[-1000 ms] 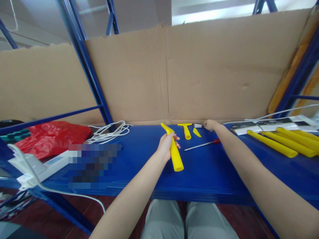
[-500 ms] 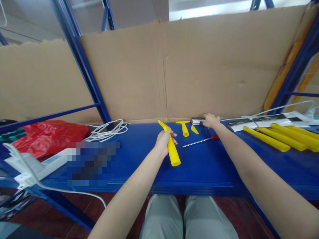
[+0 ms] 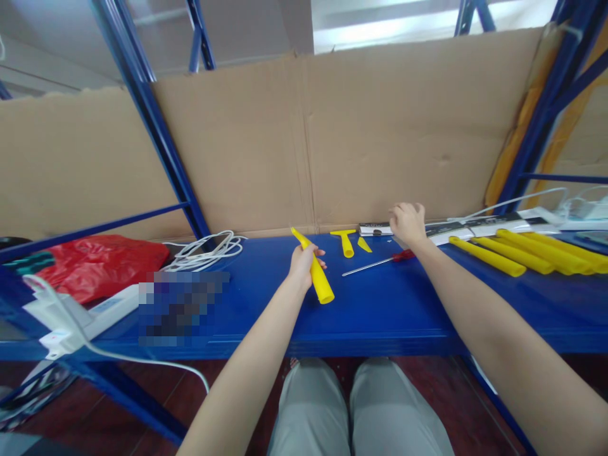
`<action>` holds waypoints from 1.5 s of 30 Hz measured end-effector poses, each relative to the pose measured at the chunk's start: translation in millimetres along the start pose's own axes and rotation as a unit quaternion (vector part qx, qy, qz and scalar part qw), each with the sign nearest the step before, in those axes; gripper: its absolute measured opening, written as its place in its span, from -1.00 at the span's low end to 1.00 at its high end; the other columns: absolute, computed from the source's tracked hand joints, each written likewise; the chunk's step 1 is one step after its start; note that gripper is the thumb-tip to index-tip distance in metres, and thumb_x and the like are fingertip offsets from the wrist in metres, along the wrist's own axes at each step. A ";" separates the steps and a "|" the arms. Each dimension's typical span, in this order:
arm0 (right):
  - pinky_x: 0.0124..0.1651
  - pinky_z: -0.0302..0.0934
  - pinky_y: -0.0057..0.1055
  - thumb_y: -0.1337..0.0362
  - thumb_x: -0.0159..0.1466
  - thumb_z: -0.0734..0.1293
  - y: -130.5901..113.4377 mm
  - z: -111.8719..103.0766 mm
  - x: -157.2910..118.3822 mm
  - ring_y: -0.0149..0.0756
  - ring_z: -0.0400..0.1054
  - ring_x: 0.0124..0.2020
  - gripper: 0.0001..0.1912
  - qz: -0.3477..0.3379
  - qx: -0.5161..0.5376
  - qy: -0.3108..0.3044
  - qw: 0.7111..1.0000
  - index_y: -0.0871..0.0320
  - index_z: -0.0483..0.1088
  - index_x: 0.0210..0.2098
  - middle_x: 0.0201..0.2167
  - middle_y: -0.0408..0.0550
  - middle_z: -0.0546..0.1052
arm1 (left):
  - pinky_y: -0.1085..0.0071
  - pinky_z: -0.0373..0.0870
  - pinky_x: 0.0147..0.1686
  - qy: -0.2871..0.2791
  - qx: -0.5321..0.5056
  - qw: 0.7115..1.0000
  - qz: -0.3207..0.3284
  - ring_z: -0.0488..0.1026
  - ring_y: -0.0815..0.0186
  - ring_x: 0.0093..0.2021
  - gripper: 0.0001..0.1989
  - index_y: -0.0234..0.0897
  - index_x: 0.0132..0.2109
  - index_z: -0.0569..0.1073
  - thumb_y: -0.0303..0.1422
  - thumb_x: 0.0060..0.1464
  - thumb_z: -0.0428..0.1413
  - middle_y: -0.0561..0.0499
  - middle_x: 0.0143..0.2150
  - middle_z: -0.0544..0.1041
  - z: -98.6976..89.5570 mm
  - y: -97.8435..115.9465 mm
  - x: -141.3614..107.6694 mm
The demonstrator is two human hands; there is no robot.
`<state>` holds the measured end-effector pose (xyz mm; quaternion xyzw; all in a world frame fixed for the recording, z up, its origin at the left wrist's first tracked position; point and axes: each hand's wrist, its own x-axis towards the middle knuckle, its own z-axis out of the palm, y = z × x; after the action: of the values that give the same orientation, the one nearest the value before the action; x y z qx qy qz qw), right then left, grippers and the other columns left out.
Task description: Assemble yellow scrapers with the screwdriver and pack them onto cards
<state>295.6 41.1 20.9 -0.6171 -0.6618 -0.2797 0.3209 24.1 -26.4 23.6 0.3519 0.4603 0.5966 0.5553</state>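
My left hand (image 3: 303, 266) is wrapped round a yellow tube with a narrow bent tip (image 3: 322, 285), tilted above the blue shelf. At the back of the shelf my right hand (image 3: 408, 223) is raised beside a small black and white box (image 3: 373, 229); its fingers are bent, and what they hold, if anything, is too small to make out. Left of the box lie a yellow T-shaped piece (image 3: 348, 244) and a small yellow wedge (image 3: 364, 245). A screwdriver with a red handle (image 3: 403, 255) lies below my right wrist.
Several yellow tubes (image 3: 487, 256) lie at the right beside white and black packaging (image 3: 506, 223). Coiled white cable (image 3: 209, 252), a red plastic bag (image 3: 102, 266) and a white power strip (image 3: 111, 310) are at the left. Cardboard (image 3: 237, 152) closes off the back.
The camera view has shifted slightly. My right hand has lifted from beside the box, its fingers now higher against the cardboard. My left hand still holds the yellow tube.
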 end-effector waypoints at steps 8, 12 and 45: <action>0.08 0.01 0.00 0.35 0.20 0.12 21.8 -26.3 -15.5 0.03 0.23 0.04 -0.65 0.146 0.061 0.029 0.987 0.19 0.42 -0.10 -0.03 0.20 0.43 | 0.55 0.23 -0.70 0.010 0.023 1.000 0.013 0.18 0.49 -0.78 -0.85 -0.29 -0.24 0.30 -0.59 0.04 0.01 0.13 -0.61 0.37 -2.4 1.5 1.7; 0.03 0.12 -0.07 0.33 0.18 0.14 22.0 -33.2 -22.5 0.02 0.26 0.04 -0.64 0.179 0.095 0.000 0.979 0.17 0.43 -0.10 -0.03 0.18 0.45 | 0.54 0.24 -0.68 0.006 0.028 0.999 0.016 0.20 0.49 -0.76 -0.84 -0.31 -0.22 0.34 -0.58 0.02 0.03 0.12 -0.60 0.38 -4.6 0.5 4.1; 0.04 0.27 -0.32 0.47 0.19 0.23 -20.9 -31.1 -27.6 -0.17 0.47 -0.09 -0.72 0.034 0.199 -0.133 0.970 0.23 0.55 -0.22 -0.17 0.06 0.60 | 0.54 0.30 -0.65 -0.225 0.181 0.956 -0.056 0.29 0.50 -0.67 -0.91 -0.40 -0.31 0.40 -0.61 0.02 0.08 0.01 -0.47 0.49 -7.2 -1.0 -0.5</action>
<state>278.1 -2.1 20.1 -0.5946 -0.7197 -0.0464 0.3555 17.8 -28.1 20.4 0.5456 0.4427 0.3766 0.6038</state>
